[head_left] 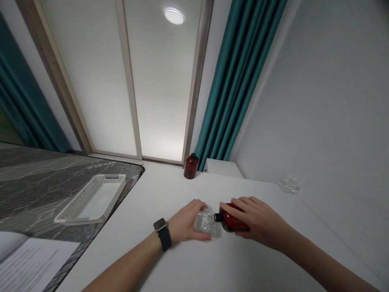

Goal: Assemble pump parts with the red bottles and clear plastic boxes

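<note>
My left hand (186, 222) is wrapped round a small clear plastic container (208, 224) lying on the white table (182, 263). A dark watch sits on that wrist. My right hand (258, 221) grips a dark red-brown bottle (232, 222), tipped on its side with its black neck pointing left into the clear container. Both hands meet near the middle of the table.
A second red-brown bottle (191, 166) stands upright at the table's far edge beside a white box (223, 167). A white perforated basket (94, 198) rests on a dark patterned surface at left, papers (27, 263) lie at lower left, and crumpled clear plastic (288, 185) lies at far right.
</note>
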`<action>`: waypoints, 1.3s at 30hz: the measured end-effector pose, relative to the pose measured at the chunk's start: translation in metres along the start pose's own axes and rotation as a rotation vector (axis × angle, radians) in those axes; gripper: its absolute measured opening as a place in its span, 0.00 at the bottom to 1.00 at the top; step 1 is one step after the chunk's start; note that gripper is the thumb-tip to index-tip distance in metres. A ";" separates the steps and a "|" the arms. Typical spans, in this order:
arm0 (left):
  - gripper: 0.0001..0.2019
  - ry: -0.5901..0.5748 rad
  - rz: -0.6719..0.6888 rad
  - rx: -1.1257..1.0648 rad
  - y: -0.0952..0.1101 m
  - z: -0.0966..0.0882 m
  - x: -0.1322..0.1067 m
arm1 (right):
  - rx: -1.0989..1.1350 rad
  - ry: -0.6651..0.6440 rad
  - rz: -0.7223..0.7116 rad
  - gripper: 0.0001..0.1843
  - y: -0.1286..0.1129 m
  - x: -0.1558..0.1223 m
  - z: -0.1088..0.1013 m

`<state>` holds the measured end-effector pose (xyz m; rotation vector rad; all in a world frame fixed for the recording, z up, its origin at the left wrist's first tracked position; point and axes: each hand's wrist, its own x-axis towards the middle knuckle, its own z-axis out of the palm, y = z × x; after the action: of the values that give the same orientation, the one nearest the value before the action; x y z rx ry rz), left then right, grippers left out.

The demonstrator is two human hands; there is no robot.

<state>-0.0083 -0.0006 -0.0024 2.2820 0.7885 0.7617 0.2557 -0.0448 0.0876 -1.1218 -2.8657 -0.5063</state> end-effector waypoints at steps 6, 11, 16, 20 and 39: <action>0.34 -0.007 -0.007 0.009 0.000 0.000 0.001 | -0.003 -0.023 -0.001 0.46 0.000 0.000 0.000; 0.34 -0.005 -0.002 0.006 0.000 0.000 0.001 | -0.012 0.007 -0.006 0.44 0.001 -0.001 0.001; 0.34 -0.003 -0.006 0.002 0.001 0.000 0.001 | -0.014 0.000 -0.009 0.43 0.001 0.001 0.001; 0.34 -0.004 -0.011 0.011 0.001 0.000 0.000 | -0.021 -0.004 -0.010 0.44 0.001 0.001 0.001; 0.35 -0.008 -0.009 -0.002 0.000 0.000 0.000 | -0.068 0.020 -0.047 0.43 0.001 0.003 -0.003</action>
<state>-0.0080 -0.0003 -0.0027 2.2767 0.7930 0.7481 0.2535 -0.0431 0.0908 -1.0542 -2.8841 -0.6179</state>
